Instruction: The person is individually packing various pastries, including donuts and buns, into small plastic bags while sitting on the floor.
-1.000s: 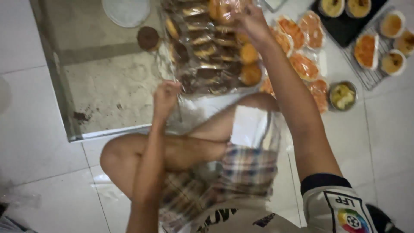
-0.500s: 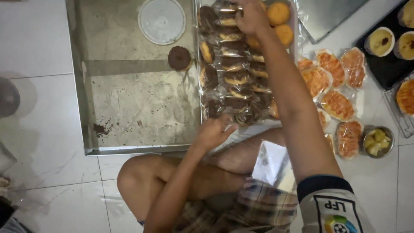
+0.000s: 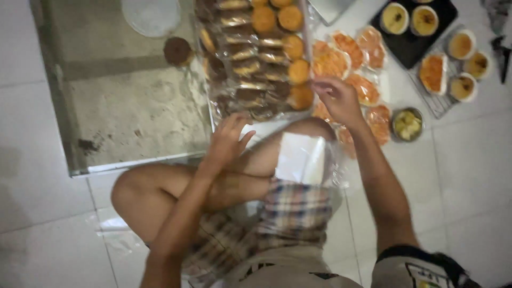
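The right hand point(image 3: 337, 98) hovers with loosely curled fingers, holding nothing, just beside the near right corner of the tray of wrapped pastries point(image 3: 250, 58). The tray's long axis runs away from the person. The left hand point(image 3: 228, 140), fingers spread, rests at its near edge.

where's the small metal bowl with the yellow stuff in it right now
In the head view the small metal bowl sits on the white floor at right, beside the wrapped orange pastries, below the wire rack.

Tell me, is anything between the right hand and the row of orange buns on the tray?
Nothing visible. The right hand hangs beside the nearest of the orange buns at the tray's near right corner, with only open space between them.
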